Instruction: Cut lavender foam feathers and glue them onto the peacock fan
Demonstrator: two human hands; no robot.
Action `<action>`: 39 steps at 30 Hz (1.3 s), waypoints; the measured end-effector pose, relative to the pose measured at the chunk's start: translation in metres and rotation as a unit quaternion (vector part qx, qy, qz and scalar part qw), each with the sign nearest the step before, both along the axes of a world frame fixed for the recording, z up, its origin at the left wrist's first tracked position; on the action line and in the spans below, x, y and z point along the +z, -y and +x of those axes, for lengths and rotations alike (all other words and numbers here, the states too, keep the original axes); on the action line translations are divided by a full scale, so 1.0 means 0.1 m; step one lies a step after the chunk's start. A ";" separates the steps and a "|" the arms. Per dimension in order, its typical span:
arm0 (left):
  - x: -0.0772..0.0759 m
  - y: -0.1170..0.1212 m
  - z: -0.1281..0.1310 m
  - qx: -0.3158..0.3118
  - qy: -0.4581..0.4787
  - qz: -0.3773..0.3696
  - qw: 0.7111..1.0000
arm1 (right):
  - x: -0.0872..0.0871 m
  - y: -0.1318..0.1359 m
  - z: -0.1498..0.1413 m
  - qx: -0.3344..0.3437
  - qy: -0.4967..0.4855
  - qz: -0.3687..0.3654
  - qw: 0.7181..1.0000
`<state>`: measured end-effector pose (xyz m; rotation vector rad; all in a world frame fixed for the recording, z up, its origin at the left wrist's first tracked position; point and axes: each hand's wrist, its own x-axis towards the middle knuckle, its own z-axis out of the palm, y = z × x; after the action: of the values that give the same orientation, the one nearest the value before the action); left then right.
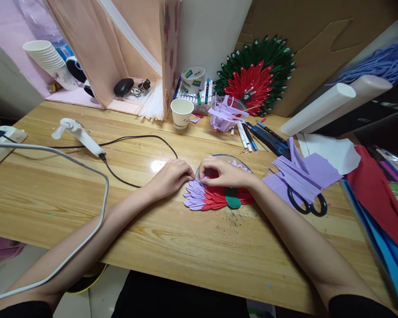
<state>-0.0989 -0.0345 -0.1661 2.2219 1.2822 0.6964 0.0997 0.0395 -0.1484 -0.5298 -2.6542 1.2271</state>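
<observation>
On the wooden table lies a flower-like craft of layered red and purple petals [195,196], with a green piece [232,198] across it. A thin blue ring [230,155] shows behind it, with more light purple petals inside. My left hand [176,176] is closed in a pinch at the upper left edge of the purple petals. Beside it, my right hand [226,172] reaches over the craft, thumb and forefinger pinched together at the same edge. What lies between the fingertips of either hand is too small or hidden to make out.
A white glue gun [82,138] with a black cable lies left. Behind the hands stand a paper cup [181,114] and a bowl of purple strips [226,115]. Black-handled scissors [308,206] lie under purple sheets [321,170] at right. A grey cable [99,176] crosses my left forearm.
</observation>
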 end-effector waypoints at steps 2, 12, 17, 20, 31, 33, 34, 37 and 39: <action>0.00 0.00 0.01 0.003 0.011 0.000 1.000 | 0.00 0.00 0.00 -0.001 0.002 -0.001 1.000; 0.01 -0.01 -0.01 -0.014 -0.004 0.014 1.000 | -0.02 0.00 0.00 0.000 0.007 -0.013 1.000; 0.03 0.01 0.02 -0.010 -0.038 0.014 0.999 | -0.02 0.00 0.00 -0.004 0.005 -0.007 1.000; 0.04 0.01 0.03 -0.007 -0.058 0.018 0.998 | -0.02 0.00 0.00 -0.003 0.004 -0.002 1.000; 0.05 0.00 -0.03 -0.019 0.001 -0.013 1.000 | -0.02 0.00 0.01 0.001 0.003 -0.007 1.000; 0.03 0.00 -0.03 -0.018 0.006 -0.013 1.000 | -0.02 0.00 0.01 0.001 0.003 -0.006 1.000; 0.03 0.00 -0.04 -0.019 0.007 -0.013 1.000 | -0.02 0.00 0.00 0.001 0.003 -0.006 1.000; 0.03 -0.01 -0.05 -0.023 0.011 -0.011 1.000 | -0.02 0.00 0.00 0.004 0.005 -0.007 1.000; 0.05 -0.01 -0.07 -0.029 0.008 -0.010 0.999 | -0.02 0.00 0.00 0.004 0.005 -0.007 1.000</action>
<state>-0.1056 -0.0334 -0.1613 2.2231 1.2066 0.6759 0.1000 0.0396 -0.1506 -0.5293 -2.6615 1.2494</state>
